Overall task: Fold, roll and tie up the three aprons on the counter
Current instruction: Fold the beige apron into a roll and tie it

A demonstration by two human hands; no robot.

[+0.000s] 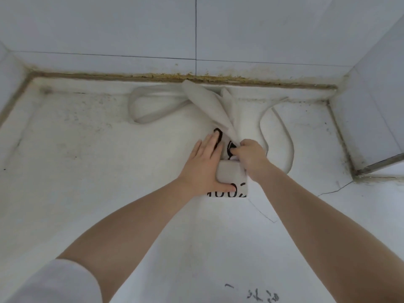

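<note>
A white apron (229, 173) with black printed characters lies folded into a narrow strip on the white counter (87, 160), its near end partly rolled. My left hand (203, 167) lies flat on the roll, fingers straight, thumb across the printed digits. My right hand (251, 156) grips a bunched part of the cloth beside the roll. From that grip the fabric (209, 103) rises toward the back wall. One strap loop (150, 106) lies to the left and another strap (282, 136) curves to the right. I see just this one apron.
The counter sits in a tiled corner: a back wall (196, 36) with a grimy joint, and a tiled block (371, 119) at the right. Cracks run across the counter at the right. More white printed cloth (251, 296) shows at the bottom edge.
</note>
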